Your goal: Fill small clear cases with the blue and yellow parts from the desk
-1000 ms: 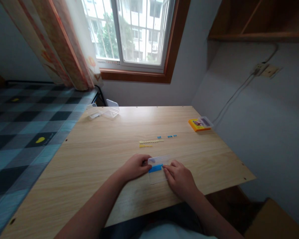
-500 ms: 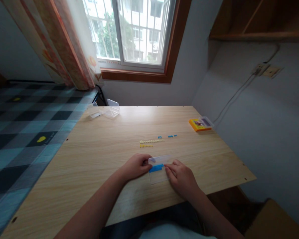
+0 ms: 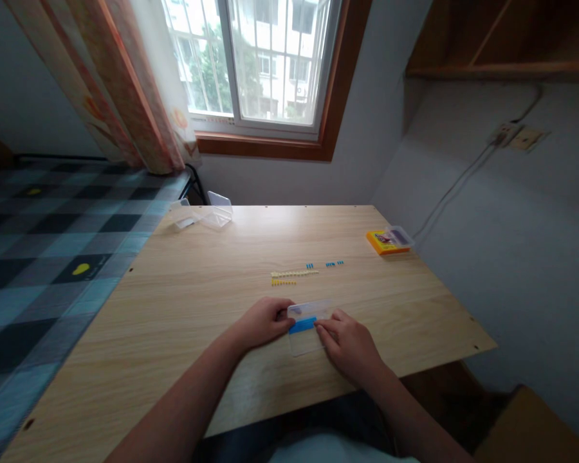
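The left hand (image 3: 263,323) is curled, and its fingertips pinch the left end of a small clear box (image 3: 305,341). The right hand (image 3: 350,344) is curled too, and its fingertips press on the right side of the same box. So both hands hold the box between them.

The box lies flat on the table (image 3: 183,302), close to the near edge and a little right of the middle. A blue strip (image 3: 302,325) runs across it between the two hands. I cannot tell what else is inside.

A bit farther back on the table is a row of tiny pale pieces (image 3: 293,274), with a short row of tiny yellow pieces (image 3: 282,283) just below it. Some tiny blue pieces (image 3: 334,263) lie near them, to the right.

Well apart, by the right edge, is a yellow box (image 3: 388,240) with a clear lid. At the far left corner are some clear tubs (image 3: 202,216).

Left of the table is a bed (image 3: 38,244) with a blue checked cover. Behind the table are a window (image 3: 255,58) and a curtain (image 3: 125,83).
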Available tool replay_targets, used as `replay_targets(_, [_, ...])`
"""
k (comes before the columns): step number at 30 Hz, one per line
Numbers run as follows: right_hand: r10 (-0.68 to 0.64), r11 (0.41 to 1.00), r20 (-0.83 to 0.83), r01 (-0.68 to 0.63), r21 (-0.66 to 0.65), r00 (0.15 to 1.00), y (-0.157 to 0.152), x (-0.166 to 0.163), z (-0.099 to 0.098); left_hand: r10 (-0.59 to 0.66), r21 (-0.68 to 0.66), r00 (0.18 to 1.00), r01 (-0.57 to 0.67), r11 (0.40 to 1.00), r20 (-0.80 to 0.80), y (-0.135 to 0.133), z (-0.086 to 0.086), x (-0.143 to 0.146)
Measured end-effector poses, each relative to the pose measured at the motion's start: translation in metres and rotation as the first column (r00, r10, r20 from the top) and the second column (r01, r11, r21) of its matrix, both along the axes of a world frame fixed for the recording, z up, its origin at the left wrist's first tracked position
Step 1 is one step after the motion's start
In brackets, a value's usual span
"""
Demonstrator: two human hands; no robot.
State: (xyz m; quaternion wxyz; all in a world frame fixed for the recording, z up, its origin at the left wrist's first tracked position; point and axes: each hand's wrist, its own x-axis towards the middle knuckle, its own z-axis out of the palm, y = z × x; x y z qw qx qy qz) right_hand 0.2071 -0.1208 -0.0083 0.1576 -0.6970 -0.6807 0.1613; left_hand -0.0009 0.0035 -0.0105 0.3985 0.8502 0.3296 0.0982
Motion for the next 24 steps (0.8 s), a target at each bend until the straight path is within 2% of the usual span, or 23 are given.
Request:
replay_targets(7, [-0.009, 0.999, -0.048, 0.011, 0.039, 0.999, -0.003, 0.0, -0.001, -0.012, -0.013, 1.0, 0.012, 1.0, -0.004, 0.001, 0.0, 0.0])
replay_targets(13, [-0.01, 0.972, -0.177, 0.051, 0.231, 0.984, 0.001, 0.022, 0.006, -0.006, -0.02, 1.0, 0.005, 1.0, -0.013, 0.0, 0.001, 0.0])
replay_targets(15, [-0.053, 0.959, -0.133, 0.088, 0.27, 0.99, 0.014, 0.037, 0.01, -0.012, -0.018, 1.0, 0.011, 1.0, -0.012, 0.0, 0.002, 0.0])
replay_targets(19, [-0.136, 0.968, 0.037, 0.125, 0.216, 0.99, 0.058, 0.065, 0.02, 0.006, -0.011, 1.0, -0.006, 1.0, -0.001, -0.001, 0.001, 0.0])
replay_targets(24, [-0.116, 0.986, 0.145, 0.095, 0.14, 0.983, 0.116, 0.068, 0.023, 0.013, -0.017, 1.0, -0.013, 1.0, 0.0, 0.0, -0.001, -0.001])
